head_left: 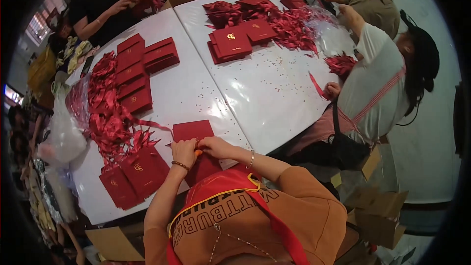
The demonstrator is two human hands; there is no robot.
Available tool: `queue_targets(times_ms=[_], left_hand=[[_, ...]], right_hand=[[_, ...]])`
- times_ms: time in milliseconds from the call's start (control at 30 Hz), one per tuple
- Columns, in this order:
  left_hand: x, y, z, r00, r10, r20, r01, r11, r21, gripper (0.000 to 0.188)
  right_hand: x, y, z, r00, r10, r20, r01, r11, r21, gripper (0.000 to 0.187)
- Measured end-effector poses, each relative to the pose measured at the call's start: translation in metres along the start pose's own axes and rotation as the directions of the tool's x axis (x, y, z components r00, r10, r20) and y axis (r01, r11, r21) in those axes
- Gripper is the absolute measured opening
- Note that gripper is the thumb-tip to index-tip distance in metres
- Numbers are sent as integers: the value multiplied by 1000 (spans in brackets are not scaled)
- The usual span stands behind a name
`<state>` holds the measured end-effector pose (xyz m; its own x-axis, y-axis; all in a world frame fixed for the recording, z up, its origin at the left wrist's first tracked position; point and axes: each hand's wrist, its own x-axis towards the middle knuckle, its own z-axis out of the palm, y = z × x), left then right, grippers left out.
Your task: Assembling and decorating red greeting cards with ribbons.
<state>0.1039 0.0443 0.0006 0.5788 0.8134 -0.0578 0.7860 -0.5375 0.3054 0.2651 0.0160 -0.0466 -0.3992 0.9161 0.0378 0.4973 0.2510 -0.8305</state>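
Note:
Right in front of me on the white-covered table lies a flat red paper bag [193,129], its middle hidden under my hands. My left hand [184,153], with a beaded bracelet at the wrist, has its fingers bent and closed at the bag. My right hand [216,147], wearing a thin bracelet, meets it from the right, fingers closed at the same spot. A small orange piece [197,152] shows between the two hands; its kind is unclear. A red ribbon [152,124] runs from the pile at left toward my left hand.
Stacked red bags [145,169] lie near left, more [132,71] farther off. Loose red ribbons [104,122] heap beside a clear plastic bag [64,130]. Other bags [230,41] sit across the table. One person [378,78] works at right, another [100,5] at far left. Cardboard boxes [375,216] stand lower right.

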Motion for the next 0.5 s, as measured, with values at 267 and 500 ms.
queue_targets(times_ms=[267,500], left_hand=[[27,-70,11,821,118,559,375,627,-683,26],[37,-64,0,712,100,695,477,656,-584,21]], right_hand=[[-4,-12,0,997,-64,-46,67,997,45,20],[-6,-19,-3,998,-66,-22,67,997,33,19]])
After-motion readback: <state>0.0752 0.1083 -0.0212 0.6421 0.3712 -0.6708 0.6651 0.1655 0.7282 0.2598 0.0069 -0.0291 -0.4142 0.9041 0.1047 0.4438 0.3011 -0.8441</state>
